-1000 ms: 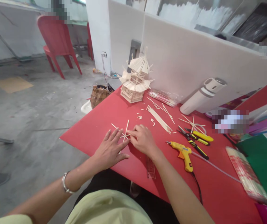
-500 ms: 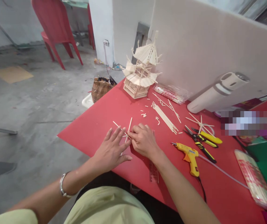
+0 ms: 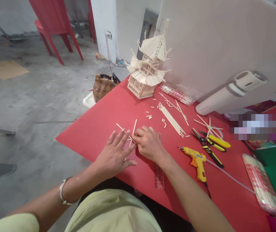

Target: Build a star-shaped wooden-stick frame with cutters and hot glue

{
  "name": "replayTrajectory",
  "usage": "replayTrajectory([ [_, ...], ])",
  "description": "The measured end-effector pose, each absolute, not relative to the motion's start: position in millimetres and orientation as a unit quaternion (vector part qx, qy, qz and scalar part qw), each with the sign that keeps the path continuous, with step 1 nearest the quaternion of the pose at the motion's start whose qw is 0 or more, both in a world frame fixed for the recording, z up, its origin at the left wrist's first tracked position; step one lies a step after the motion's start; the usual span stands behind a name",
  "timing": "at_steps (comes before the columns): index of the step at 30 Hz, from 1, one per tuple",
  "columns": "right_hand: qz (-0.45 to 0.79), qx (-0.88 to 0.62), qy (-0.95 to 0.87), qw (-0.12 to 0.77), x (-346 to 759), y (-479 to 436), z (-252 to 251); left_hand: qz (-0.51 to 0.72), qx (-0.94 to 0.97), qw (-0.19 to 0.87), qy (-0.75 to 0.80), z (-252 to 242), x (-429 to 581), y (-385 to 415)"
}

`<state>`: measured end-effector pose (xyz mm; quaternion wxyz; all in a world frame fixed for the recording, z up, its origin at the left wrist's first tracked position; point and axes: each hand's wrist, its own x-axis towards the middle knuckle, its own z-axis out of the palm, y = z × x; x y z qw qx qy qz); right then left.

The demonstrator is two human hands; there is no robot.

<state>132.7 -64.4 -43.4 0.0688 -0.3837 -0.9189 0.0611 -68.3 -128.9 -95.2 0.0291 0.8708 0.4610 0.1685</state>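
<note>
Several thin wooden sticks (image 3: pixel 134 126) lie crossed in a star on the red tabletop, their crossing point between my hands. My left hand (image 3: pixel 115 155) is spread flat over the sticks on the left side, fingers stretched out and holding them down. From the right, my right hand (image 3: pixel 149 143) has thumb and fingers pinched at the crossing, on a stick that is mostly hidden by the hand. Partly under my right wrist is a clear ruler (image 3: pixel 159 178). Farther up stands a pagoda model (image 3: pixel 144 79) built from similar sticks.
Right of my hands lie a yellow glue gun (image 3: pixel 197 160), black-and-yellow pliers (image 3: pixel 207 146), another stick star (image 3: pixel 209 128) and a row of loose sticks (image 3: pixel 171 120). A white flask (image 3: pixel 221 96) leans near the wall. Packed sticks (image 3: pixel 263 185) lie far right. The table edge (image 3: pixel 80 153) runs left.
The camera view has shifted slightly. Both hands keep nearly the same place and pose on the crossed sticks, and nothing else has visibly moved.
</note>
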Motion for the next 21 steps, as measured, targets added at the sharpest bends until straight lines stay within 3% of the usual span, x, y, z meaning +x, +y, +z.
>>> replayTrajectory([
  [21,0.015,-0.393,-0.918,0.059,120.6,-76.6,-39.3,0.172,0.872,-0.015,0.458,-95.1,-69.9,-129.1],
])
